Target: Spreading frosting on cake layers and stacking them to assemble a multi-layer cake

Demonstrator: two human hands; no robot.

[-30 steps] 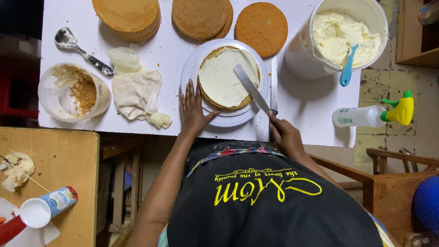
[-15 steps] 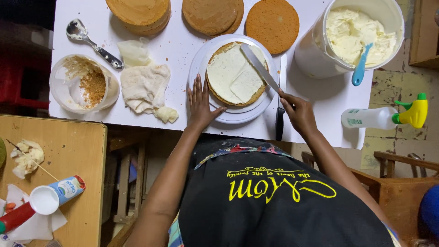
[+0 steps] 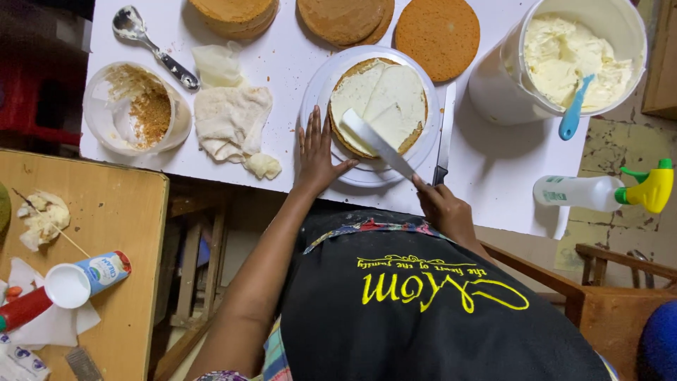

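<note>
A round brown cake layer (image 3: pixel 381 106) topped with white cream sits on a white turntable plate (image 3: pixel 317 92) on the white table. My left hand (image 3: pixel 317 155) lies flat with spread fingers on the plate's left rim. My right hand (image 3: pixel 441 208) grips the handle of a long spatula (image 3: pixel 377 143), whose cream-coated blade lies across the near left part of the cake.
A knife (image 3: pixel 444 134) lies right of the plate. A white bucket of cream (image 3: pixel 564 56) with a blue scraper stands far right. Three bare cake layers (image 3: pixel 437 35) lie at the back. A crumb tub (image 3: pixel 137 109), spoon (image 3: pixel 148 42), cloth (image 3: pixel 229 120) and spray bottle (image 3: pixel 599 192) surround them.
The spatula blade has swung from the cake's right side to its near left part. The left hand stays on the plate rim.
</note>
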